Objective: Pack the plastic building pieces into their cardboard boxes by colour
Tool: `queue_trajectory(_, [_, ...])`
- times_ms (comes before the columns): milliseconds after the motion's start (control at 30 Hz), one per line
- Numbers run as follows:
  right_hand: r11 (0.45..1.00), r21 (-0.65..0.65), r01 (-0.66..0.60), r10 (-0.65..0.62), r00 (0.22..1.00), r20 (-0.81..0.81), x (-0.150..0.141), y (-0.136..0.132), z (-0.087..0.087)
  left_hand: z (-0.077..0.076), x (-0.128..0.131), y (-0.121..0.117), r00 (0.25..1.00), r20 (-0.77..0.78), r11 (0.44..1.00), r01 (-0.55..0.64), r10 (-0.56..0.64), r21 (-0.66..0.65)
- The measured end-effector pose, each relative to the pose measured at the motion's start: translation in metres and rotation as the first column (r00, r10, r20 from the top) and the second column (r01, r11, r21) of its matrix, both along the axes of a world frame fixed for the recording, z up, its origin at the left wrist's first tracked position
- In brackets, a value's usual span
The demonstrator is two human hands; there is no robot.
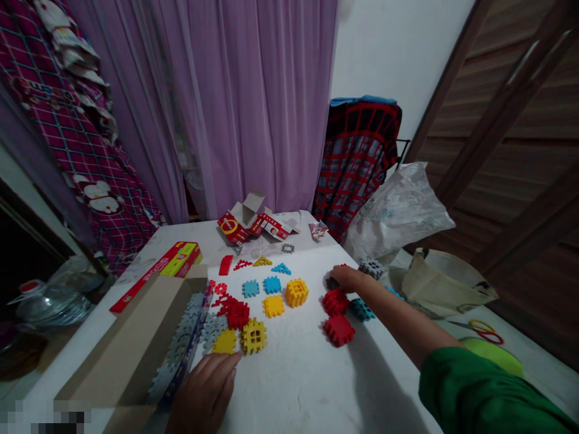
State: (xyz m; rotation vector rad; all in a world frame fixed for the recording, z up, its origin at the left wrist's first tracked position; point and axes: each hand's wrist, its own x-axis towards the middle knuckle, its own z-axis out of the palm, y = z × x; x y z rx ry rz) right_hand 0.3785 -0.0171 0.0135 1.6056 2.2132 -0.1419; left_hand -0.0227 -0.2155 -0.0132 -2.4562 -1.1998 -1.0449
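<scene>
My left hand [208,389] lies on the table beside the open cardboard box, fingers stretched out. Its fingertips are next to a yellow square plate [225,342] and a yellow window piece [254,336]. Across the table, my right hand [347,278] has its fingers closed over a dark grey toothed building block [332,282], which the hand partly hides. Nearer to me are two red block stacks [335,302] [339,330]. Blue pieces [362,309] lie under the right forearm, and a grey block [371,268] stands beyond the wrist.
Grey pieces fill the open box [131,331]. Loose red pieces [237,313], blue plates [272,285], a yellow plate [274,306] and a yellow stack [297,292] lie mid-table. A red-yellow carton [156,274] rests left; torn red packaging [253,223] is at the back.
</scene>
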Motion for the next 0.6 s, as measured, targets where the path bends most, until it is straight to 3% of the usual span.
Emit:
queue_trajectory(133, [0.999, 0.018, 0.034, -0.033, 0.999, -0.010, -0.004, 0.009, 0.003, 0.001, 0.005, 0.020, 0.998, 0.039, 0.998, -0.055, 0.054, 0.022])
queue_trajectory(367, [0.997, 0.059, 0.055, -0.051, 0.997, -0.053, -0.016, 0.034, 0.014, -0.020, 0.019, 0.048, 0.983, 0.136, 0.990, -0.132, 0.124, 0.053])
queue_trajectory(600, [0.982, 0.178, 0.070, -0.046, 0.990, -0.135, -0.064, 0.091, 0.008, -0.040, -0.005, 0.048, 0.990, 0.102, 0.992, -0.105, 0.098, 0.071])
